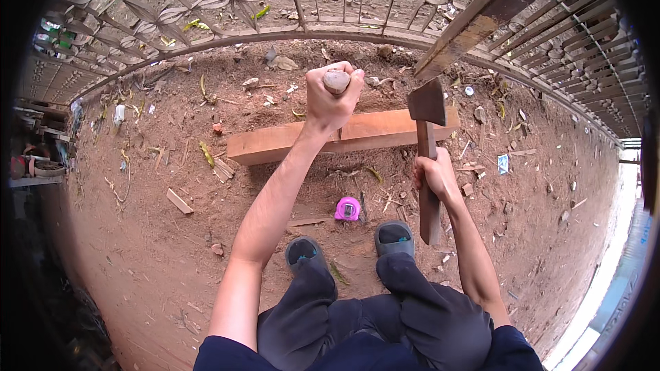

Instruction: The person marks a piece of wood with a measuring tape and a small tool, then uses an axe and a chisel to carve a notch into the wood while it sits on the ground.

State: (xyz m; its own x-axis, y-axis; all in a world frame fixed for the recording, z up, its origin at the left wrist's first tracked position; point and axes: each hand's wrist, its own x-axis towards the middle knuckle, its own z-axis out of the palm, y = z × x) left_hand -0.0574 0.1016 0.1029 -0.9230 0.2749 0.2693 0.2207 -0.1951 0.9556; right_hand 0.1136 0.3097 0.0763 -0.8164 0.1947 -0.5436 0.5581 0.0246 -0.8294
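My left hand [328,106] is closed round an upright chisel; the blunt round butt of its wooden handle [336,82] shows above my fist. My hand and forearm hide most of its blade. Below it, a squared reddish wooden beam [392,127] lies crosswise on the ground, with a dark narrow mark or notch near my wrist. Over the beam's right end, my right hand [438,173] grips the wooden handle of a hatchet [427,106]. Its broad dark metal head points away from me, apart from the chisel.
A pink tape measure [348,209] lies between the beam and my sandalled feet. Wood offcuts [180,201], chips and litter dot the dirt ground [151,261]. An ornate metal fence [357,31] stands beyond the beam, with a thick post [474,24] at right. Cluttered shelves stand at far left.
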